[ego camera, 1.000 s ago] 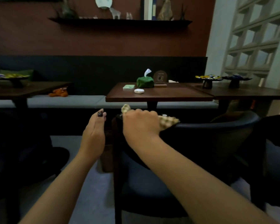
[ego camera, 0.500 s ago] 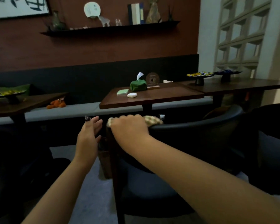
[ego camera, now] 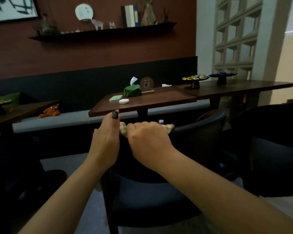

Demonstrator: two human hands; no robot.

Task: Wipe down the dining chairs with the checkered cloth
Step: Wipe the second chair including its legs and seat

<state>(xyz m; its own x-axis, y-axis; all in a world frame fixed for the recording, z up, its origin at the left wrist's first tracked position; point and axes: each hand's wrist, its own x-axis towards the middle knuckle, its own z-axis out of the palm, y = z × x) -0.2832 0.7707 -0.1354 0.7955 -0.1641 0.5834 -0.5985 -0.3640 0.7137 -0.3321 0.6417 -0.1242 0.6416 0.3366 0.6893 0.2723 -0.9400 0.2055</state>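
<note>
1. A dim dining room is seen from a head-worn camera, with two bare forearms reaching forward to the curved top rail of a dark dining chair (ego camera: 201, 125).
2. The checkered cloth (ego camera: 169, 127) is bunched on that rail beneath the right hand (ego camera: 147, 137), whose fingers are curled over the far side of the rail and wrapped around the cloth; beige, crumpled ends show at both sides of the knuckles.
3. The left hand (ego camera: 107, 137) is held just beside the right, fingers straight and close together, pointing away, with a dark-painted nail uppermost. Whether it touches the cloth or the rail cannot be told.
4. The rail looks smooth, narrow and rounded, sweeping off to the right of the fingers; the padded seat (ego camera: 142, 196) lies below them, matte and dark blue.
5. Beyond the fingers stands a wooden worktop (ego camera: 159, 102) with a raised edge, carrying a green tissue holder (ego camera: 132, 90).
6. For a good wipe, it is judged that the cloth should be kept wrapped over the rail's curve and drawn along its full length under even pressure, with the chair steadied by the free hand.
7. A second dark chair (ego camera: 274, 149) stands to the right.
</note>
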